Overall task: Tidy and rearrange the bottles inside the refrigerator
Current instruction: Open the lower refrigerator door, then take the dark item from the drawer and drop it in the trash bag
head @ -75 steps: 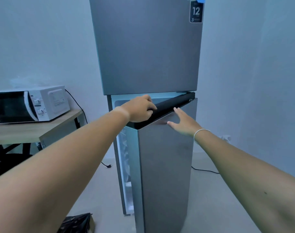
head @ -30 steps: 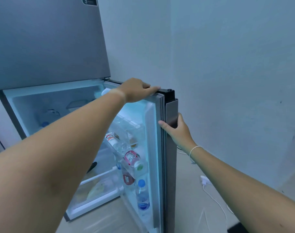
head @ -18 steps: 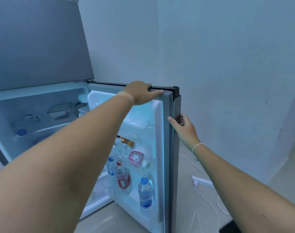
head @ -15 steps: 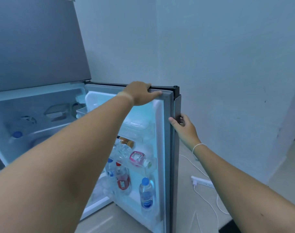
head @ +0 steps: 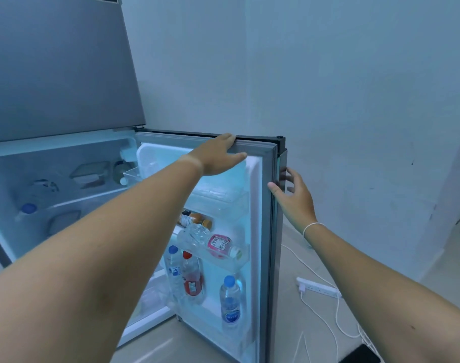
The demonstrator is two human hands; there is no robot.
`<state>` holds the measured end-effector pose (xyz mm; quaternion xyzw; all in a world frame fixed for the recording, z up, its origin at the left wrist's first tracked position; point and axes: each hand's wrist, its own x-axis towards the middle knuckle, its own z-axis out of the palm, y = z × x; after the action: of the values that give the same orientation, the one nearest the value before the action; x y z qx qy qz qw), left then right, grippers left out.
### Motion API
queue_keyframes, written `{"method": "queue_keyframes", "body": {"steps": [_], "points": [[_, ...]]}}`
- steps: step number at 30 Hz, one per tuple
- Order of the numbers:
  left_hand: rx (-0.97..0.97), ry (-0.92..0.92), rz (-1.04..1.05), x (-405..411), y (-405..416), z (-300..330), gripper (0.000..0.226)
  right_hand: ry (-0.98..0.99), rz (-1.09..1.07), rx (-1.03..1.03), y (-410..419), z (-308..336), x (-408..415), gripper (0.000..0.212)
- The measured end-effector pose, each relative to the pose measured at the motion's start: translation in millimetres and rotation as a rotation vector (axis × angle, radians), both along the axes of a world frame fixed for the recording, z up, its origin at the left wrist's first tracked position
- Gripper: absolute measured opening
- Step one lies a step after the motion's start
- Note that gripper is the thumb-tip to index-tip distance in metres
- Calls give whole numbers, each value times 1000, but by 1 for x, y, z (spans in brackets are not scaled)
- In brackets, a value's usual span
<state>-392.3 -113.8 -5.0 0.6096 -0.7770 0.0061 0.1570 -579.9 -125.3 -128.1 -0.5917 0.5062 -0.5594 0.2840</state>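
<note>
Progress is slight: I see the grey refrigerator door (head: 272,231) swung wide, my left hand (head: 218,154) flat on its top edge, my right hand (head: 293,195) relaxed, fingers apart, beside its outer edge. Clear plastic bottles (head: 197,263) sit untouched, jumbled in the door racks.
</note>
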Motion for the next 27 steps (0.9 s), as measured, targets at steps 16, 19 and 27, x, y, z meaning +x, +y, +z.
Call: {"method": "queue_keyframes", "body": {"steps": [16,19,27], "points": [[13,40,176,107,84,-5,70,623,0,-438,54,69,71,63],[13,48,228,133,107,-7,71,671,81,-420,64,69,103,62],[23,48,397,208,163,-14,71,817,298,-382,83,62,195,62]]}}
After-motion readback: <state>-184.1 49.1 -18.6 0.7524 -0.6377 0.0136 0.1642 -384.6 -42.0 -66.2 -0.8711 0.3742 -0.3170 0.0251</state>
